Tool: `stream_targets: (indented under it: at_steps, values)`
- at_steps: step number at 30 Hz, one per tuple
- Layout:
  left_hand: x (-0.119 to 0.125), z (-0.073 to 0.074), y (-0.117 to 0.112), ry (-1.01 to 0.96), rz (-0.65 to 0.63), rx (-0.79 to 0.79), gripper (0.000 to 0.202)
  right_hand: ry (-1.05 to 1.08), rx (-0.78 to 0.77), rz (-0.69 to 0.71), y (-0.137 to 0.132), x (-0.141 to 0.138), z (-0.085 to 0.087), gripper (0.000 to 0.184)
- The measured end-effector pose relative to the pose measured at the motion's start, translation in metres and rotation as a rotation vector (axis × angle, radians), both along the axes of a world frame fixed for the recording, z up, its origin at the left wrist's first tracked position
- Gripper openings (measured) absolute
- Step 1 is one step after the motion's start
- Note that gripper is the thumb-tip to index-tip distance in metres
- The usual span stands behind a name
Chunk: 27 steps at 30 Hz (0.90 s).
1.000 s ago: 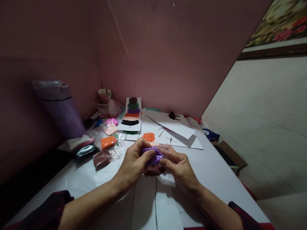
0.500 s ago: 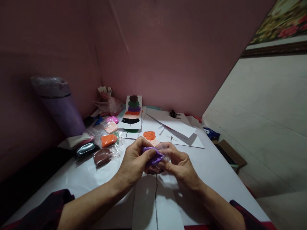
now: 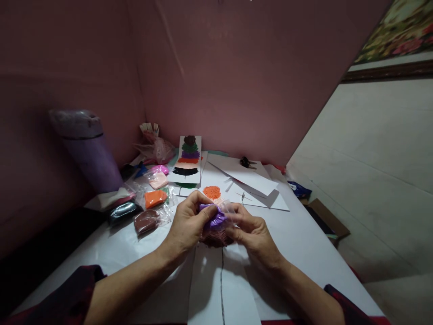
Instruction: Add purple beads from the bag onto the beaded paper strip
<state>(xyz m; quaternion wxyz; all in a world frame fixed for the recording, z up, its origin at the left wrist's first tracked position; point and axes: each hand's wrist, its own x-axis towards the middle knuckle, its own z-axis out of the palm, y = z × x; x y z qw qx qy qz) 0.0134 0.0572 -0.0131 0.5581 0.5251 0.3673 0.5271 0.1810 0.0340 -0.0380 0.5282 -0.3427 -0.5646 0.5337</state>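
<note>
Between both hands, above a white card (image 3: 208,289), is a clear plastic bag of purple modelling clay (image 3: 216,220). My left hand (image 3: 191,223) pinches the bag's purple-filled side between thumb and fingers. The thin transparent end is gripped by my right hand (image 3: 252,230), its fingers closed. Beneath them the card bears a textured clay picture: an orange round (image 3: 211,192) at the top, pale peach below it, and a brown band (image 3: 216,239) partly hidden by my hands. A dark line runs down the card from the brown part.
To the left lie clay bags: brown (image 3: 146,222), black (image 3: 123,212), orange (image 3: 155,198) and several others. A card with coloured clay bands (image 3: 188,155) stands behind. Keys (image 3: 246,162) and white sheets (image 3: 245,174) lie back right; a purple bottle (image 3: 93,155) leans at far left.
The purple clay bag has turned and wrinkled between my fingers, and its purple side now bulges. Both hands stay over the card. The whole view has shifted slightly.
</note>
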Motion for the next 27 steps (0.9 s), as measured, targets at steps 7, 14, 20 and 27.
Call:
stream_targets:
  at_steps: [7, 14, 20, 27]
  values:
    - [0.0, 0.0, -0.003, 0.015, -0.056, -0.003, 0.029, 0.0, -0.017, 0.013, -0.002, 0.001, 0.002, 0.03]
    - [0.001, 0.001, -0.005, 0.019, -0.1, -0.059, 0.031, 0.042, -0.061, 0.025, 0.0, 0.006, 0.002, 0.011]
    - [-0.002, -0.001, -0.004, 0.246, -0.006, 0.231, 0.012, 0.104, -0.11, 0.011, -0.003, 0.001, 0.005, 0.022]
    - [0.0, -0.005, -0.008, 0.276, 0.017, 0.317, 0.01, 0.254, -0.194, -0.226, -0.007, -0.009, 0.013, 0.019]
